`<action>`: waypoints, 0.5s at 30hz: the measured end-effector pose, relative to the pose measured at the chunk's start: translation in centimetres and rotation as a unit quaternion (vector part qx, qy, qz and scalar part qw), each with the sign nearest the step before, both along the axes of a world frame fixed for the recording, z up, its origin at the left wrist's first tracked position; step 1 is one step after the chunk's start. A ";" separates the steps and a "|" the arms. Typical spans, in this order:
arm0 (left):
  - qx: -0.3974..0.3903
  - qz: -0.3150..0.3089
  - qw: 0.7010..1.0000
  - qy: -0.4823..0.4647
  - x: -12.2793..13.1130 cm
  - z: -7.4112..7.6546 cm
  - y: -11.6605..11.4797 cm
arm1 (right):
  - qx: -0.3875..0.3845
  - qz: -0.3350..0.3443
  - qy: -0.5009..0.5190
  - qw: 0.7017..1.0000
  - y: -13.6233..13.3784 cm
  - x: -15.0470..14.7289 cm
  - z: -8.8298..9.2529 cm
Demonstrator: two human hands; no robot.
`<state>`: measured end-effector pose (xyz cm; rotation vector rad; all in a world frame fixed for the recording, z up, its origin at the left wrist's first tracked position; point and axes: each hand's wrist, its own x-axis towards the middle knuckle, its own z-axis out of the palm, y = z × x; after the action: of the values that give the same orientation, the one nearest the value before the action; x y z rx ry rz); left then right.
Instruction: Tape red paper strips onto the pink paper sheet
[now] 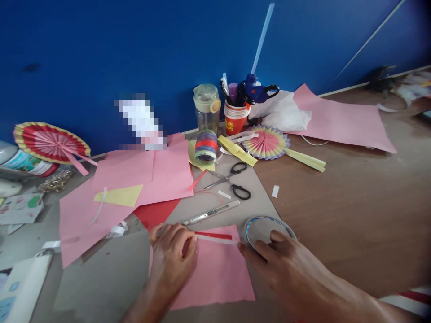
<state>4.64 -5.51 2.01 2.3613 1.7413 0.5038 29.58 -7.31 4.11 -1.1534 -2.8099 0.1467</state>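
A square sheet of pink paper point(218, 273) lies in front of me, under my hands. My left hand point(175, 251) is closed at its upper left, pinching the end of a narrow white tape strip point(218, 240). Beside that strip lies a narrow red paper strip point(215, 235), its left end hidden by my fingers. The white strip runs right, towards a wide roll of tape point(264, 222) with a blue-patterned rim. My right hand point(279, 255) is closed on the roll's near side, one fingertip at the strip's right end. A utility knife point(212, 212) lies just beyond my left hand.
Black-handled scissors point(232, 180) and a ribbon spool point(206, 147) lie farther back. Large pink sheets point(128, 172) spread left. Paper fans point(52, 143) lie at both sides. A red cup point(235, 120) of tools and a bottle point(206, 107) stand against the blue partition.
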 end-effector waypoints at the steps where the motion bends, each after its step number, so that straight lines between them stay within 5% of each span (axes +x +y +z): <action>1: -0.003 0.001 1.000 -0.001 0.0 0.0 0.0 | 0.000 -0.001 0.001 1.000 0.1 0.0 0.1; 15: -0.020 -0.002 1.000 0.004 0.0 -0.1 0.2 | 0.002 0.011 -0.029 1.000 0.7 -0.4 0.5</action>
<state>4.69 -5.34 1.94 2.3418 1.7339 0.4548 29.19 -6.65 4.63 -1.1428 -2.8722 0.1107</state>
